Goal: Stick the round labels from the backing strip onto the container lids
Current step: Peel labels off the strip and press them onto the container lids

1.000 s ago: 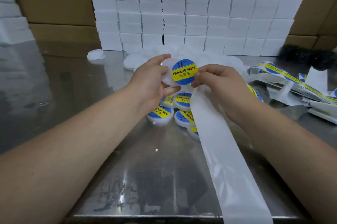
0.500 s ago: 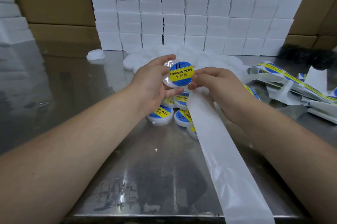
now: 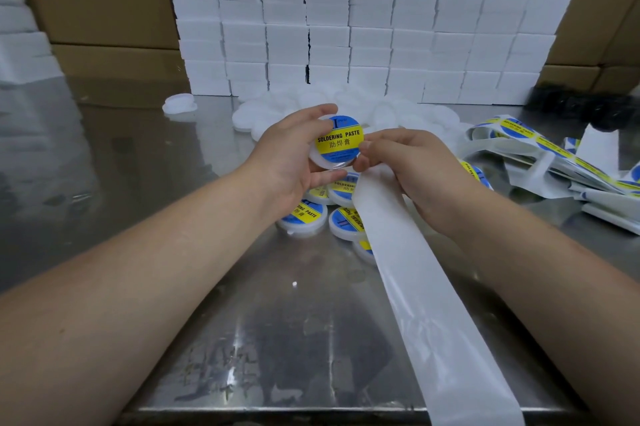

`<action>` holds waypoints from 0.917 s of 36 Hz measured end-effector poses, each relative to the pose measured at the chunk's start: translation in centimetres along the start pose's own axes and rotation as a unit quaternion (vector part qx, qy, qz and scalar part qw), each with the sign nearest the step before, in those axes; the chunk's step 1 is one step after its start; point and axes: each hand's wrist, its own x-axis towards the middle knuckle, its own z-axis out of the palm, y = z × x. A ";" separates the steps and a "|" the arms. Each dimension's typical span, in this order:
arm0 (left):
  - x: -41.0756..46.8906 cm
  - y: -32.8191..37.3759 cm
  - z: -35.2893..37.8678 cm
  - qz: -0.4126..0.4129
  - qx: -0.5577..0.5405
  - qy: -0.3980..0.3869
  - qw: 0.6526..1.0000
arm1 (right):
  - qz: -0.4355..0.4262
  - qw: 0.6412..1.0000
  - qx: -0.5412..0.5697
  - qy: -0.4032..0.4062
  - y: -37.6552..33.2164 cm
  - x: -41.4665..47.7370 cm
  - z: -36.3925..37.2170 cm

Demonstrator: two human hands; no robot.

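**Seating the round label point(image 3: 340, 138)**

The left hand point(image 3: 289, 157) grips the lid point(image 3: 323, 160), label on its face. The right hand point(image 3: 414, 171), curled on the backing strip point(image 3: 415, 273), touches the label's edge. Next, probably: press it flat, set it down.

The table point(image 3: 294, 339) is bare metal, shiny and mirror-like, with dull scuffs near its front edge. The lid point(image 3: 327, 165) is smooth white plastic, slightly see-through at the rim. Its label point(image 3: 339, 139) is glossy printed paper. The backing strip point(image 3: 433, 314) is smooth, white, faintly shiny paper. The stacked white boxes point(image 3: 367, 27) look matt; the brown cartons point(image 3: 104, 9) are matt cardboard.
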 end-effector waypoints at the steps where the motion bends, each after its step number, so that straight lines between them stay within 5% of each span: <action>1: 0.0 -0.1 0.0 0.001 0.003 -0.001 1.000 | 0.000 1.000 0.001 -0.001 0.0 0.0 0.0; 33: -0.3 -0.1 0.2 0.009 0.016 0.004 1.000 | 0.004 1.000 -0.012 0.000 0.3 0.3 0.0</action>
